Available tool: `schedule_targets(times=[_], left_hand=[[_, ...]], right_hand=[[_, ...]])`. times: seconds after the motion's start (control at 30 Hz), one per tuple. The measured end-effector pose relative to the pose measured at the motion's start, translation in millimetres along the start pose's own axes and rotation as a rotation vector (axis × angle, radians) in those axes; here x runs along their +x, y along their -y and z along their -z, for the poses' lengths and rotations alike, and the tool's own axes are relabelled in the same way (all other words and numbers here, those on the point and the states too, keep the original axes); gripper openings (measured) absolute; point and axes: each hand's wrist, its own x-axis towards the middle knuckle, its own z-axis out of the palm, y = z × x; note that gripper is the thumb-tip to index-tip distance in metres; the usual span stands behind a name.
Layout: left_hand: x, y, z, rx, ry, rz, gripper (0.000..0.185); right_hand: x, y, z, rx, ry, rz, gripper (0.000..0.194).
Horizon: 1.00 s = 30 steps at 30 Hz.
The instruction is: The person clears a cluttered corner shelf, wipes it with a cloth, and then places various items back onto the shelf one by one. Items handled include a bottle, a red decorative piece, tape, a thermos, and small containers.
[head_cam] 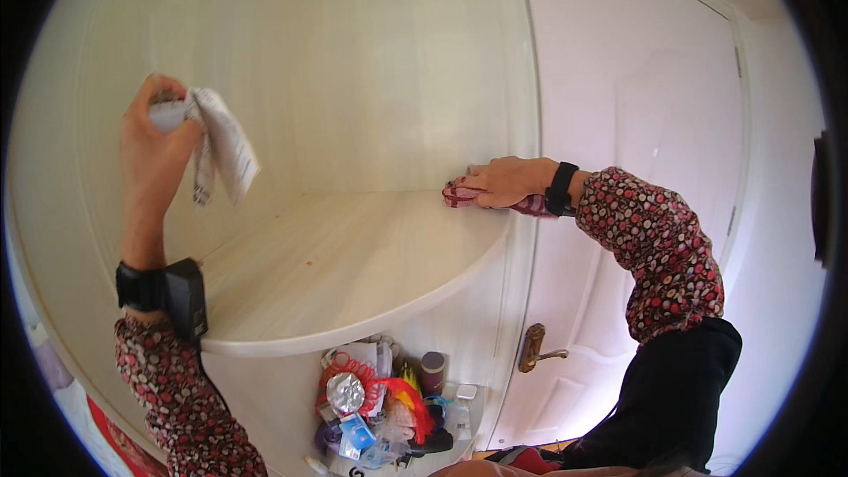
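Observation:
My left hand (156, 139) is raised at the left, above a curved wooden shelf (371, 258). Its fingers are closed on folded papers (225, 142) that bear printed writing, with a pale bluish-white piece (167, 116) among them; the hand is slightly blurred. My right hand (513, 182) presses a pink and dark red patterned cloth (464, 193) onto the rear right part of the same shelf, close to the back panel. A small brown speck (309, 264) lies on the shelf surface.
On a lower shelf (474, 427) stand a dark tumbler (432, 373), a foil-covered round item (345, 393), a white case (466, 391), a blue packet (357, 431) and plastic bags. A white door (596, 146) with a brass-coloured handle (533, 348) is at the right.

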Motion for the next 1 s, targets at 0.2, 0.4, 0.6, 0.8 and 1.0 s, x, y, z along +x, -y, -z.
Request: schedule_targets(times=[0.2, 0.4, 0.6, 0.8, 1.0], left_hand=[[-10.9, -7.8, 3.2, 0.044, 0.015, 0.055, 0.021], [-28.7, -9.5, 8.5, 0.133, 0.046, 0.021, 0.024], [-32.9, 10.0, 2.7, 0.126, 0.167, 0.182, 0.024], [-34.1, 6.9, 7.2, 0.283, 0.260, 0.323, 0.026], [-27.6, 0.0, 16.7, 0.387, 0.405, 0.139, 0.028]], right_hand=[[-32.2, -25.6, -20.3, 0.070, -0.135, -0.046, 0.043], [-49.8, 32.2, 5.7, 0.112, -0.259, 0.117, 0.033], [-62.4, 131.7, 49.7, 0.121, -0.387, 0.596, 0.029], [-84.8, 147.4, 40.3, 0.306, -0.615, 0.894, 0.040], [-124.4, 149.2, -44.6, 0.567, -0.383, 0.911, 0.054]])
